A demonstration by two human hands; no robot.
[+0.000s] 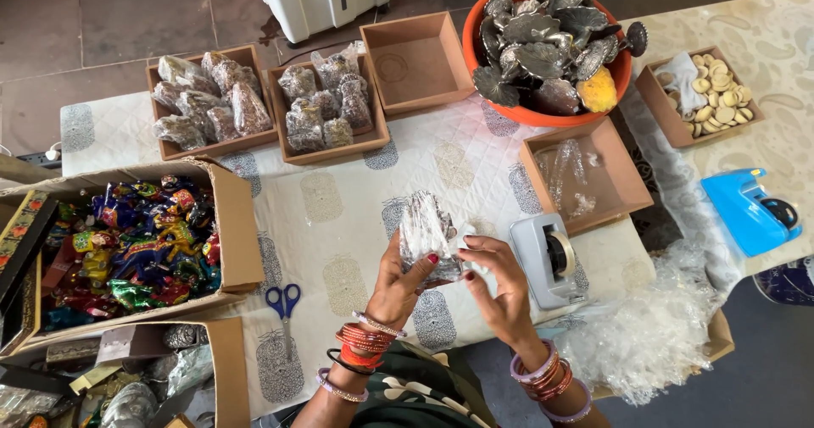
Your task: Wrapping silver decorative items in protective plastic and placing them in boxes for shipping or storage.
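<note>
We pinch a shiny wrapped packet with our left hand and right hand, near the grey tape holder.

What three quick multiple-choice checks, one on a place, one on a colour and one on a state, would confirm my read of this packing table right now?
1. Where do the scissors lie?
A. in the orange bowl
B. on the cloth, left of the left hand
C. on the tape dispenser

2. What colour are the scissors' handles?
A. blue
B. red
C. green

3. How is the wrapped piece held?
A. lying alone on the cloth
B. in the right hand only
C. between both hands, off the table

Answers: 1 B, they rest flat on the cloth near the left hand. 2 A, both loops are blue. 3 C, the left hand grips it from below and the right hand touches its right edge.
</note>
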